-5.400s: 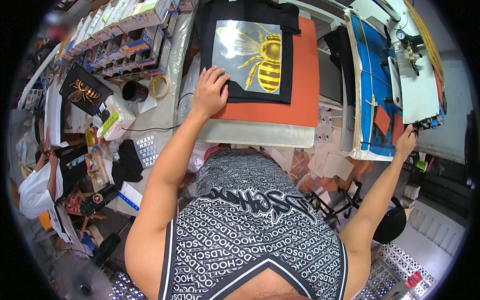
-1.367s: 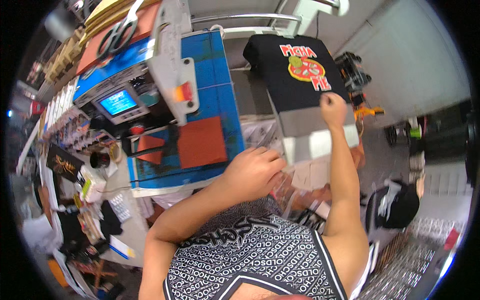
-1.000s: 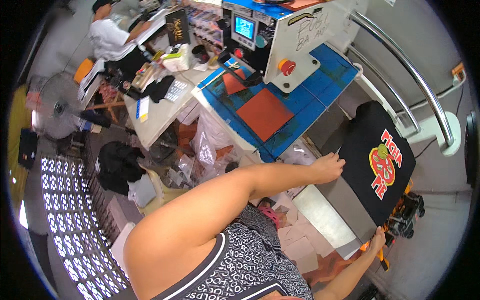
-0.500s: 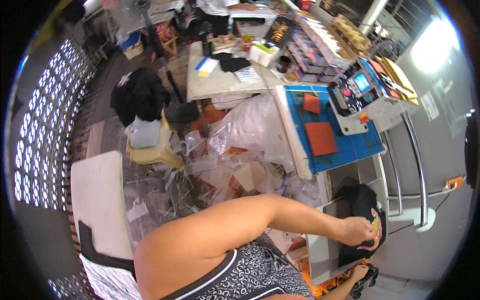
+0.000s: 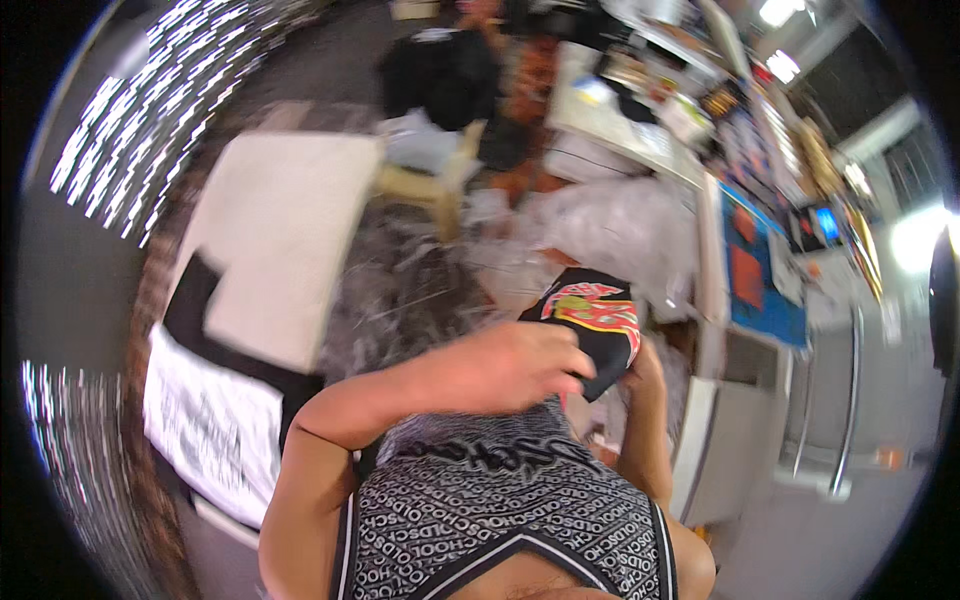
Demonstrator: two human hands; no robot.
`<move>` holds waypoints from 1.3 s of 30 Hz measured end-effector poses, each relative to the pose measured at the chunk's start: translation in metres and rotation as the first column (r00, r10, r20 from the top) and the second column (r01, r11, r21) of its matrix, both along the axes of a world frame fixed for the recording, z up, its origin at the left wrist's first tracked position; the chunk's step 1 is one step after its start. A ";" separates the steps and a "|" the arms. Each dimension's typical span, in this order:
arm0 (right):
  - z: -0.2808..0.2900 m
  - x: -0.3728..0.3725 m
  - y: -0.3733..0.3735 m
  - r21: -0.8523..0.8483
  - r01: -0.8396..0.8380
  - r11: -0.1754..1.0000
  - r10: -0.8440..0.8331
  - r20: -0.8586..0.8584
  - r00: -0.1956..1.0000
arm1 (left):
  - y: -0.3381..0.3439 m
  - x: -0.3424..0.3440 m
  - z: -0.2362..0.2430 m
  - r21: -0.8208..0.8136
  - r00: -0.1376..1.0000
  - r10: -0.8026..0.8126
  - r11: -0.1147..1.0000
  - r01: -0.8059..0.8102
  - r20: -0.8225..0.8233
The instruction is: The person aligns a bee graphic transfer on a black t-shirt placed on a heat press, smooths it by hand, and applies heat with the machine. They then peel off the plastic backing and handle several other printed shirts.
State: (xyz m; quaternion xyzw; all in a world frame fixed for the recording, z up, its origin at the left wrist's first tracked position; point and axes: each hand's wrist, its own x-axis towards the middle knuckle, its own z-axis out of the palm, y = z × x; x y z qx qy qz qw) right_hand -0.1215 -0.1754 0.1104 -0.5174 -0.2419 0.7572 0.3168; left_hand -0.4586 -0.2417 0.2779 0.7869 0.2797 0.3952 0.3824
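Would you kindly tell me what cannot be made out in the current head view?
All in the head view:
- Left hand: motion blur hides whether its fingertips touch the black shirt.
- Right hand: fingers partly hidden by the shirt.
- Shirt's print: partly lost in folds and blur.
- Machine screen: too small and blurred.

From here I make out repeated white lettering on the person's sleeveless top (image 5: 510, 505), plus larger dark script (image 5: 497, 453). Lettering (red and white) on the black garment (image 5: 592, 335) is blurred, as is the white cloth's (image 5: 215, 430).
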 end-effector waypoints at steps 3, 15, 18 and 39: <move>0.013 -0.023 -0.009 0.179 0.187 0.966 -0.207 0.104 0.973 | -0.084 -0.100 -0.024 -0.320 0.957 0.274 0.902 -0.289 -0.091; 0.182 -0.443 0.032 0.679 -0.552 0.484 0.839 -0.181 0.514 | -0.324 -0.250 0.046 0.241 -0.405 0.910 -0.414 -0.878 0.088; 0.205 -0.504 0.007 0.753 -0.516 0.409 0.910 -0.298 0.287 | -0.390 -0.250 0.080 0.207 -0.447 0.844 -0.513 -0.833 0.296; -0.287 -0.128 -0.001 -0.303 -0.949 0.091 0.391 0.887 -0.245 | -0.296 -0.061 -0.343 -0.237 0.226 0.666 0.076 -0.969 -0.711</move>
